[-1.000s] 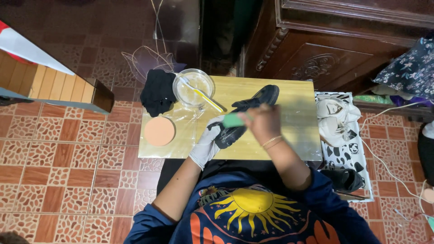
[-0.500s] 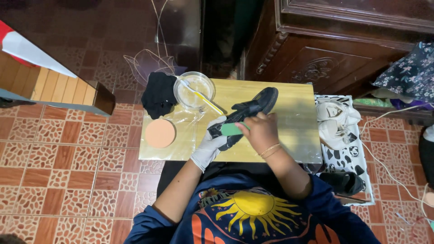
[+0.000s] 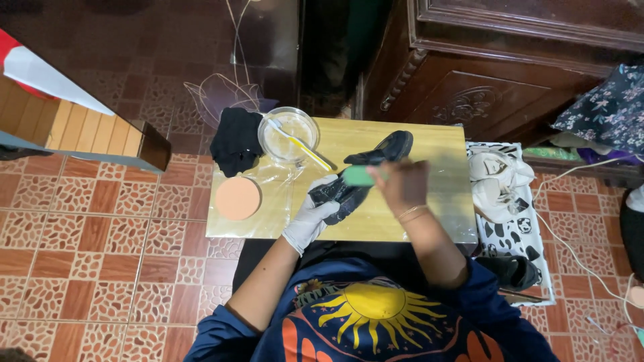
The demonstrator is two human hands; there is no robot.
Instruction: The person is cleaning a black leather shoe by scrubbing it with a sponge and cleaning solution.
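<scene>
1. Right hand [image 3: 404, 186], bare with a thin bangle at the wrist, is closed around a small green sponge-like pad [image 3: 359, 175] and presses it against the upper of a black shoe [image 3: 365, 173].
2. Left hand [image 3: 314, 214], in a white glove, is wrapped around the near-left end of that shoe, fingers curled over it to steady it.
3. Black shoe lies diagonally on the low yellow table [image 3: 443, 208], one end toward the far right, the other in the gloved hand at the middle of the tabletop.
4. Handling, as a judgement: the shoe looks light, with a soft, flexible upper and a stiffer sole; where it is wet it may be slippery, so a hold around the sole end or heel seems surest.
5. Far left of the shoe stands a clear glass bowl [image 3: 276, 137] that appears to hold clear liquid; a brush with a yellow and white handle [image 3: 302, 145] rests across its rim.
6. Left of the bowl lies a crumpled black cloth [image 3: 236, 139]; nearer, an orange round disc [image 3: 237, 198].
7. Right of the table, white shoes [image 3: 495, 175] sit on a black-and-white patterned mat [image 3: 518, 231].
</scene>
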